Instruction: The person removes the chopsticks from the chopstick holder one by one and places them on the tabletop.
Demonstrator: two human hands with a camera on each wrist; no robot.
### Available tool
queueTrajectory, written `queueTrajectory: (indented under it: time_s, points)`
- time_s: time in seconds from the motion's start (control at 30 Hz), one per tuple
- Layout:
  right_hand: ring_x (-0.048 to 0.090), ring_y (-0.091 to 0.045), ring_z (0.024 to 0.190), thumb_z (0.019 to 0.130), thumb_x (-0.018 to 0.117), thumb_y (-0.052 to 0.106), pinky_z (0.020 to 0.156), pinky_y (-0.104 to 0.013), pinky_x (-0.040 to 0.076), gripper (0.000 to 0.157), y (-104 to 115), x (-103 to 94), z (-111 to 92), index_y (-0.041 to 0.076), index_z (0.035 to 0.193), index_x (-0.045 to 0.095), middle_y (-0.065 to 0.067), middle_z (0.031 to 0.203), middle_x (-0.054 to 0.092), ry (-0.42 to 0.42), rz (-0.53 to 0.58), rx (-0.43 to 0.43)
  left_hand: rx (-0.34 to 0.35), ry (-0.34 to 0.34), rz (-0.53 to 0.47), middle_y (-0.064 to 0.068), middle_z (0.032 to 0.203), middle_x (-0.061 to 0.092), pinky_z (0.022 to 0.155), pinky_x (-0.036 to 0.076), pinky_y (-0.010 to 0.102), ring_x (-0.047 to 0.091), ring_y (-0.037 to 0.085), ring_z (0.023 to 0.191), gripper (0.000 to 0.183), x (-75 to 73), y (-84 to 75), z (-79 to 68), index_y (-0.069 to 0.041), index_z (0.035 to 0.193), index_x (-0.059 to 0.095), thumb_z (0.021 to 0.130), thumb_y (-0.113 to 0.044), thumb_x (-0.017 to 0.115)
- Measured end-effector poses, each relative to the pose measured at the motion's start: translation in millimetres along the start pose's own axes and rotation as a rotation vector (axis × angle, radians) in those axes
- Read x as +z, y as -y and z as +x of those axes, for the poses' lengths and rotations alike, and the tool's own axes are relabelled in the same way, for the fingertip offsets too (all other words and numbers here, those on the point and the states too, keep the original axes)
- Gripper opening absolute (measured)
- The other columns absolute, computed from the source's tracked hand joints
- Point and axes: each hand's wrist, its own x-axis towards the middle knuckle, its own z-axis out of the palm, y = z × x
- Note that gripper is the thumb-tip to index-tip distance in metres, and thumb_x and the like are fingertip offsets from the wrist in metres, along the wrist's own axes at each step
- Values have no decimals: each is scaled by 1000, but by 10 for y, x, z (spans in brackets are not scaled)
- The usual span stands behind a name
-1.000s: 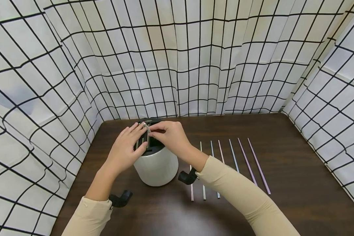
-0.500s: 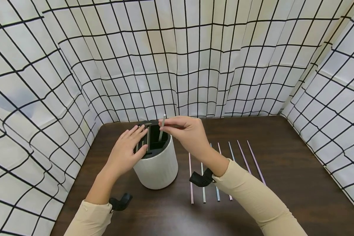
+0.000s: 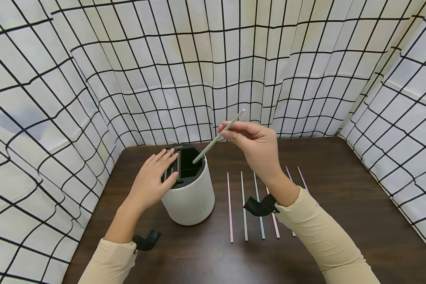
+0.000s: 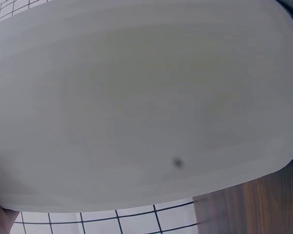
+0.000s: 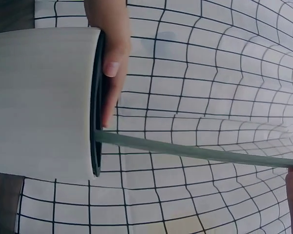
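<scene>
A white round utensil holder (image 3: 189, 206) with a black divided top stands on the left part of the table. My left hand (image 3: 152, 177) rests on its slotted top, fingers straight; in the right wrist view that hand (image 5: 112, 53) lies along the rim. My right hand (image 3: 257, 144) pinches a pale green chopstick (image 3: 216, 139) between thumb and fingers. The chopstick (image 5: 195, 151) slants, its lower end at the holder's open compartment. In the left wrist view the holder's white wall (image 4: 146, 107) fills most of the picture.
Several chopsticks lie side by side right of the holder, among them a pink one (image 3: 230, 209), a green one (image 3: 244, 207) and a blue one (image 3: 260, 221). My right forearm covers part of the row. Grid-patterned cloth (image 3: 234, 71) surrounds the dark wooden table (image 3: 198, 256).
My right hand has drawn the green chopstick up out of the holder and moved right and up, so that it now slants. My left hand has stayed on the holder.
</scene>
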Motion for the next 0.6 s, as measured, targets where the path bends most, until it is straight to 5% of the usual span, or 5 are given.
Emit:
queueTrajectory:
  time_s: [0.37,0.6]
  points:
    - [76,-19,91,84,69,-12,86,-32,61,17,297,-415,0,-8,99,75,-3,91,79,-113,70,-39,9,-9,-1,12,161,35,125,15,55,26,34,152,59,30,1,-9,-12,153,40,99,-34,50]
    - [77,-18,86,84,71,-9,82,-32,61,17,290,-749,68,-7,100,76,-8,90,78,-144,135,90,16,-34,-1,13,160,37,125,16,56,28,35,151,58,14,2,-16,-11,152,42,99,-33,50]
